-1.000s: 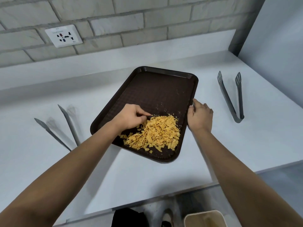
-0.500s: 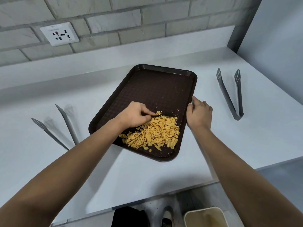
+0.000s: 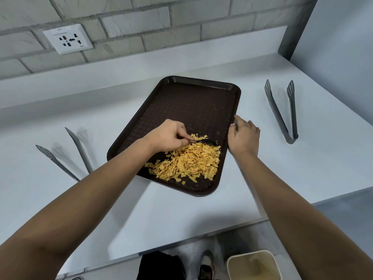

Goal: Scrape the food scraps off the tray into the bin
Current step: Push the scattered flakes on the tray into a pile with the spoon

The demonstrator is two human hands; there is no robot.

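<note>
The bin (image 3: 254,265) sits on the floor below the surface (image 3: 181,215) edge, well short of the tray (image 3: 193,102); I reckon a hard sweep would spill scraps (image 3: 187,162) onto the surface instead. My left hand (image 3: 167,136) pinches a spoon (image 3: 203,141) against the pile. My right hand (image 3: 243,136) grips the tray's rim.

Both bare forearms reach forward from the lower corners. The left hand (image 3: 168,135) is knuckles-up with its fingers (image 3: 184,139) curled, pinching a dark spoon handle. The right hand (image 3: 243,136) curls over the tray's right rim, thumb on the inside.
</note>
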